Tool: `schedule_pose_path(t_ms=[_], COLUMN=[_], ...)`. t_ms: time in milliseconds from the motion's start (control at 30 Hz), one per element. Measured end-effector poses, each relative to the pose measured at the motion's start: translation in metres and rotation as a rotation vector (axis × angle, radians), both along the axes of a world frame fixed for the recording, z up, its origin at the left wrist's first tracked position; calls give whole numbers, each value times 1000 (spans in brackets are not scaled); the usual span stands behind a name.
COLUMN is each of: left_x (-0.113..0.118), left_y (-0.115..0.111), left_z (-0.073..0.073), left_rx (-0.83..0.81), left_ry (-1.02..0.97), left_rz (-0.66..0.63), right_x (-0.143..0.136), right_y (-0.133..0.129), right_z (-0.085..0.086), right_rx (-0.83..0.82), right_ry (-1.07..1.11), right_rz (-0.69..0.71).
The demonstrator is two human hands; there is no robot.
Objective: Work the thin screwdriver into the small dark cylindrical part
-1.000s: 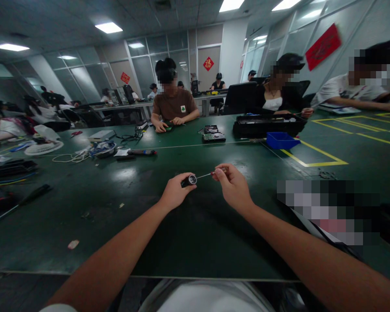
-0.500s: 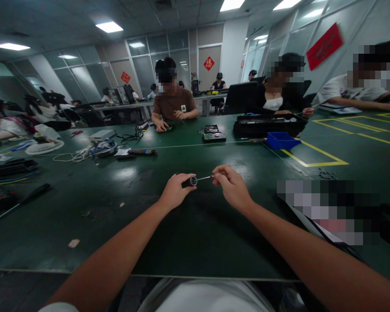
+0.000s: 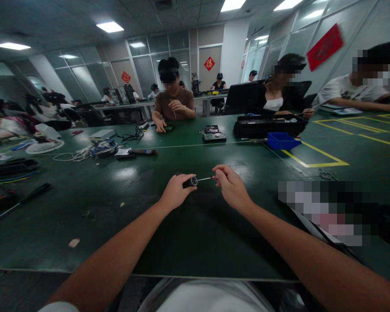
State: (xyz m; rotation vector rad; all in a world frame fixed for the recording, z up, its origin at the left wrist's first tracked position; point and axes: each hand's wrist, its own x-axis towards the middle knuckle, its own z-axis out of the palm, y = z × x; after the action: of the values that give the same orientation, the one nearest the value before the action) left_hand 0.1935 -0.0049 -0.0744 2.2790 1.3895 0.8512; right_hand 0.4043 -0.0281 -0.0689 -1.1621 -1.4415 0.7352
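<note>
My left hand [image 3: 174,191] is closed around a short black cylinder [image 3: 194,181], whose round, light-rimmed end faces right and towards me. A thin screwdriver [image 3: 204,179] reaches level from my right hand [image 3: 231,187] to that end, its tip touching or very near the rim. Fingers and thumb of my right hand pinch the screwdriver by its handle; only a small red part of it shows. Both hands are held over the middle of the green table [image 3: 195,242]. What the inside of the cylinder's end looks like is too small to make out.
Ahead lie an opened hard drive [image 3: 214,137], a dark pen-like tool [image 3: 143,152] and tangled cables [image 3: 102,148]. A blue bin [image 3: 282,141] stands by a long black housing [image 3: 269,126]. Another long screwdriver [image 3: 35,193] rests at left. Co-workers sit across the table.
My hands keep almost the same place, with the right fingers slightly shifted on the screwdriver. The co-worker opposite has raised one hand a little.
</note>
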Motion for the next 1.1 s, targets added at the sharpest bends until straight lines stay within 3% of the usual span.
schedule_pose_path(t_ms=[167,367,767,1100], left_x=[1,-2,1,11], left_y=[-1,0,-2,-6], left_z=[1,1,4,3], left_rx=[-3,49,-22,-88], left_ry=[-27,-6,-22,35], left_rz=[6,-78,-19,-98], right_x=[-2,5,1,5], right_y=[8,15,12,1], right_z=[-3,-2,-6,16], right_rx=[-32,-348,-63,162], right_ry=[300,660,369,256], right_rz=[-7,81,-86,-173])
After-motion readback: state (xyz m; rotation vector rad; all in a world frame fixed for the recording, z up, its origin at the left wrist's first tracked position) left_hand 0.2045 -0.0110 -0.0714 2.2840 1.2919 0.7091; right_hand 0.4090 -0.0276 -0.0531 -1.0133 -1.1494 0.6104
